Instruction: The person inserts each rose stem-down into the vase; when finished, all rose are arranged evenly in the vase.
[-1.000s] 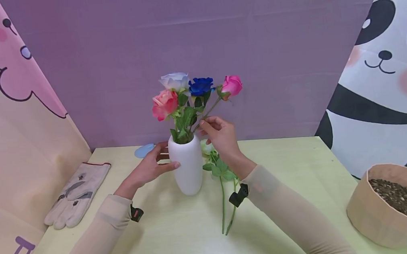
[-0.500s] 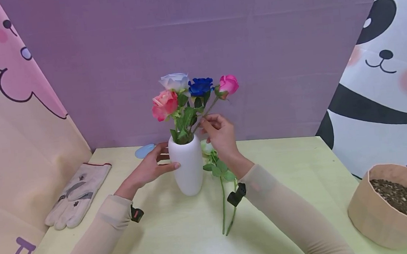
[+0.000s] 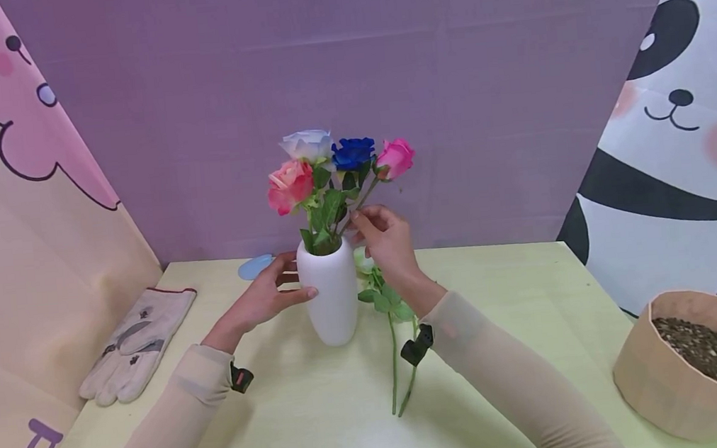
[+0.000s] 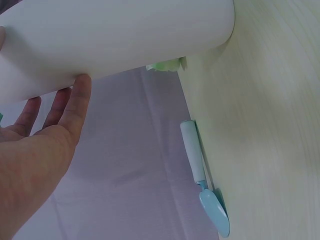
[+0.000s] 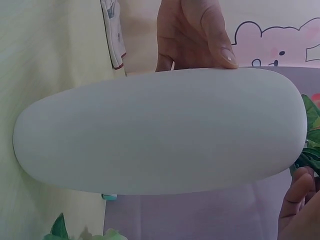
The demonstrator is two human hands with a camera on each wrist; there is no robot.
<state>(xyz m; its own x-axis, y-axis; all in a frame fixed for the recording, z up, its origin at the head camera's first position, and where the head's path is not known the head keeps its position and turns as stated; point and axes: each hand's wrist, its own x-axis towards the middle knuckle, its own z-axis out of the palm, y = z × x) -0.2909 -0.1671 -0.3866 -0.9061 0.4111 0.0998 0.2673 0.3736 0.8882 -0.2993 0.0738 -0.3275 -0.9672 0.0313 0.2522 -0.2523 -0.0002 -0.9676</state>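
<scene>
A white vase (image 3: 333, 304) stands upright on the table. My left hand (image 3: 269, 296) holds its left side, thumb at the front and fingers reaching behind; the left wrist view shows those fingertips against the vase (image 4: 125, 35). Close over the rim, my right hand (image 3: 392, 242) pinches the stem of a pink rose (image 3: 396, 158) that leans right. The stem's lower end is hidden by the leaves and vase mouth. A coral rose (image 3: 291, 186), a pale blue-white rose (image 3: 308, 145) and a blue rose (image 3: 354, 153) rise from the vase with green leaves.
Two long flower stems (image 3: 393, 363) with a pale bloom (image 3: 363, 260) lie right of the vase. A light blue trowel (image 4: 192, 150) lies behind it by the table's far edge. Gloves (image 3: 139, 346) lie at left; a tan pot of soil (image 3: 660, 382) stands at right.
The pink rose has shifted left and slightly down, closer to the blue rose. My right hand has moved a little left with it; my left hand and the vase have stayed put.
</scene>
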